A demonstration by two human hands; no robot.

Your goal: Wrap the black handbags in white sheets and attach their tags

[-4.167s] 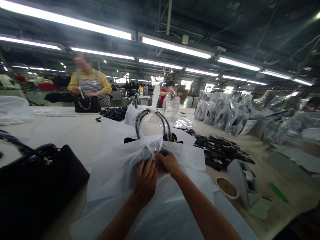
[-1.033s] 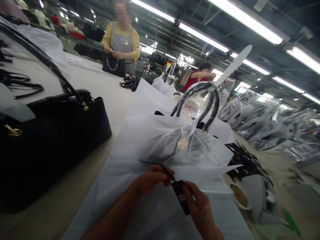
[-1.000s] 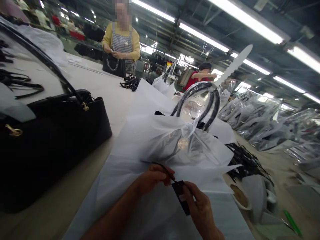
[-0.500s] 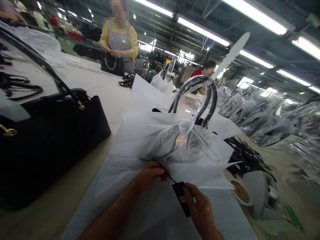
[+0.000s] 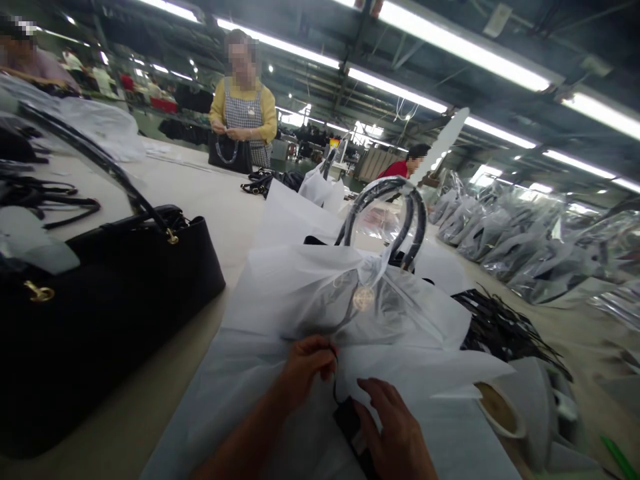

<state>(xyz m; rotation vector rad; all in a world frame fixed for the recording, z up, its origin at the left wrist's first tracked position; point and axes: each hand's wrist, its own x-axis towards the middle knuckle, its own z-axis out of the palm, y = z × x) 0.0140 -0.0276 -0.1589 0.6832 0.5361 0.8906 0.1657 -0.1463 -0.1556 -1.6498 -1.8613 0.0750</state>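
A handbag wrapped in white tissue paper (image 5: 280, 287) lies in front of me, its dark handles (image 5: 414, 227) standing up under clear film. A round emblem (image 5: 363, 298) shows on its front. My left hand (image 5: 311, 365) is closed, pinching the thin black cord of a hang tag near the bag's lower edge. From the cord hangs a black tag (image 5: 346, 421) over the paper. My right hand (image 5: 393, 427) is beside the tag with thumb and fingers apart; its thumb lies at the tag's edge, and part of the tag is hidden behind the hand.
A black handbag (image 5: 150, 313) with gold rings stands at left. To the right lie black straps (image 5: 500, 333), a tape roll (image 5: 503, 408) and a green tool (image 5: 620, 457). Film-wrapped bags (image 5: 515, 233) fill the right back. A co-worker (image 5: 243, 110) handles a bag across the table.
My right hand has loosened its pinch on the tag, its fingers now spread. Both hands are slightly lower in view, and the camera has tilted up a little.
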